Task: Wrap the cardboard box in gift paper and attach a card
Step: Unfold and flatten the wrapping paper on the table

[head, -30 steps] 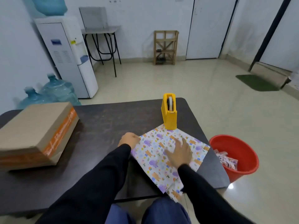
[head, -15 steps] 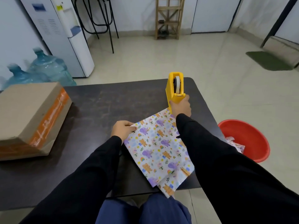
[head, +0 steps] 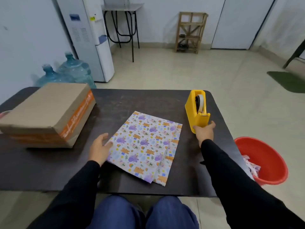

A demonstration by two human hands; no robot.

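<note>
The brown cardboard box (head: 47,113), sealed with orange tape, sits at the left of the dark table (head: 148,100). Folded gift paper (head: 145,146) with purple and orange animal prints lies flat in the middle, apart from the box. My left hand (head: 100,147) rests with relaxed fingers on the paper's left edge. My right hand (head: 204,131) grips the near end of the yellow tape dispenser (head: 196,109), which stands on the table just right of the paper. I see no card.
A red bucket (head: 260,159) holding paper scraps stands on the floor by the table's right edge. Behind the table's left end are two blue water bottles (head: 72,70) and a white water cooler (head: 89,38). My knees are under the near table edge.
My right hand left the paper, took hold of the tape dispenser and shifted it right, off the paper's far corner. My left hand stayed at the paper's left edge.
</note>
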